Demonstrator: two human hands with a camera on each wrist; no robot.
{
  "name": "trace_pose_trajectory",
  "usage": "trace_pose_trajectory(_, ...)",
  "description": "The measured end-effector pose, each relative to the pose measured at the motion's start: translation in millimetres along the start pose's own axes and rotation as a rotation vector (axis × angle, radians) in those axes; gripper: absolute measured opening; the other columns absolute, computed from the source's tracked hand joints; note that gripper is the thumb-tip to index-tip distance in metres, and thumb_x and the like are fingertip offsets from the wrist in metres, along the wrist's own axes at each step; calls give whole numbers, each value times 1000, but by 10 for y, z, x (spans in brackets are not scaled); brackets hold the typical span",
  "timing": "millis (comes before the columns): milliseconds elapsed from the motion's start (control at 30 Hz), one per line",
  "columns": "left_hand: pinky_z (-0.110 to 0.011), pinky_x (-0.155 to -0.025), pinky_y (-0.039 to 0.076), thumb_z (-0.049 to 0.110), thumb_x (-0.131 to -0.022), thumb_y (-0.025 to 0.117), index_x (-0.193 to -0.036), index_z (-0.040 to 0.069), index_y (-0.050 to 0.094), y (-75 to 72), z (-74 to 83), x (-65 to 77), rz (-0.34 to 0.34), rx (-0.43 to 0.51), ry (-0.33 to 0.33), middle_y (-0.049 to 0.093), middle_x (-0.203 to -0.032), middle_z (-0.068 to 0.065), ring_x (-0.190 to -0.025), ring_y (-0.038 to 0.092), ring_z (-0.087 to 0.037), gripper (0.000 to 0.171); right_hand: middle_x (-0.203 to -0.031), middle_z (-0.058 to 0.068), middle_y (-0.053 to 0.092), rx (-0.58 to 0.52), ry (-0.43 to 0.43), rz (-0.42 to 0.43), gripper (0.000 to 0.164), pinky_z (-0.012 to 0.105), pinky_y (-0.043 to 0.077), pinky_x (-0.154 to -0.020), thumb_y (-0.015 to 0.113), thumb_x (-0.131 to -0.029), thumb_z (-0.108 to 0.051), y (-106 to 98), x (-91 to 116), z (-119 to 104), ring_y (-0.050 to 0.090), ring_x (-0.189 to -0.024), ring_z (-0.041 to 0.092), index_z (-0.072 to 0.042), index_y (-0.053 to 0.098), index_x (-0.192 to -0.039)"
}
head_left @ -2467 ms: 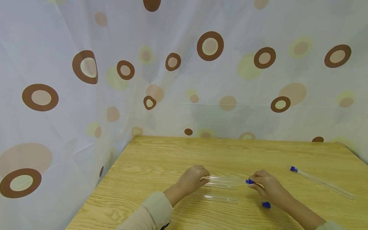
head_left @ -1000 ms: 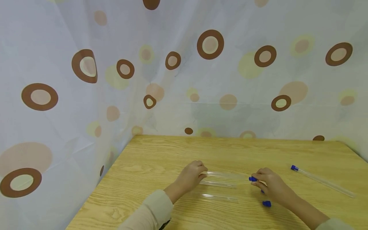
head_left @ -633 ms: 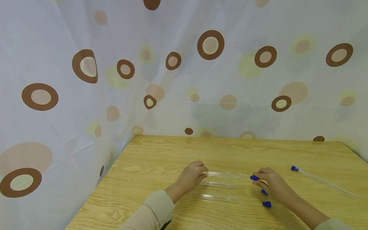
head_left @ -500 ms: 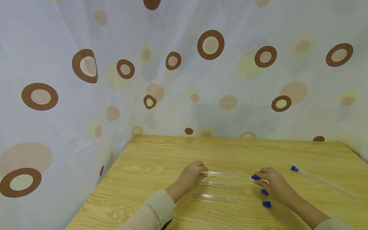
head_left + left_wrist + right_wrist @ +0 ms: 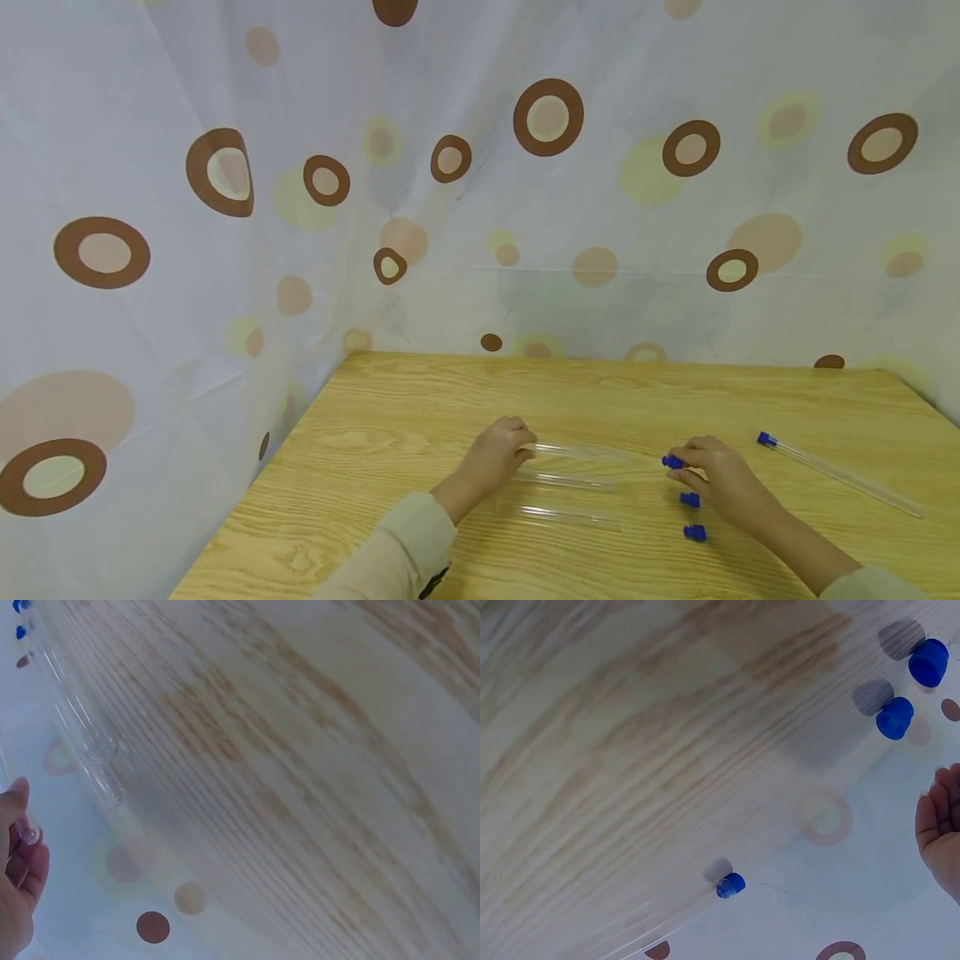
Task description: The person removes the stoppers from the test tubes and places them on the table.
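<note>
My left hand [image 5: 491, 458] pinches the rounded left end of a clear test tube [image 5: 581, 451]; the left wrist view shows that tip between thumb and fingers. Its other end points toward my right hand [image 5: 723, 479], which pinches a blue stopper [image 5: 672, 462] between thumb and fingers. A gap separates stopper and tube. Two more clear tubes lie on the table nearer me, the middle tube [image 5: 573, 481] and the near tube [image 5: 570, 515]. Two loose blue stoppers, one upper [image 5: 689, 499] and one lower [image 5: 694, 532], lie below my right fingers. The right wrist view leaves the pinched stopper out of sight.
A tube with a blue stopper in its end [image 5: 843, 477] lies slanted at the right of the wooden table [image 5: 420, 400]. Behind and to the left hangs a white curtain [image 5: 465, 208] with brown and yellow circles.
My left hand has moved slightly away from me, parting its tube from the middle one. My right hand has drifted right and back with its stopper, uncovering a second loose stopper.
</note>
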State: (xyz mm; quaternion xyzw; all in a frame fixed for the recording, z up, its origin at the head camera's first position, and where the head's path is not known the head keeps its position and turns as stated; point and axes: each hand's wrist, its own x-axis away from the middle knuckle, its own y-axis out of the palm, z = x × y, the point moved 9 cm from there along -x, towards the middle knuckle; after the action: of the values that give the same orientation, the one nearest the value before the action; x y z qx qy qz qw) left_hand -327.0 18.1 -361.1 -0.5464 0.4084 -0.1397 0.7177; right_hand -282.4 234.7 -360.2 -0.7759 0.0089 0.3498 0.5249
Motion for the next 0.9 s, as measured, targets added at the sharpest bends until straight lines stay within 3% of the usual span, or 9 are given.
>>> trace_pose_trajectory(633,-8,-73,50,14,-81,69,-95,6,70,109,-115,-33,-31,-3,-26,65,-90,-2,-85,62,-13,17,-84,4,63,-44,167,-182,22,21,51,-58,71,-78,-7,157,10,252,56,-72,15,6,69,-95)
trace_pose_trajectory(900,-8,-71,49,13,-81,68,-96,5,70,132,-144,-46,-37,19,-32,64,-89,-3,-83,62,-13,16,-79,1,61,-17,166,-200,21,21,46,-54,71,-77,-7,206,30,342,49,-67,7,7,69,-93)
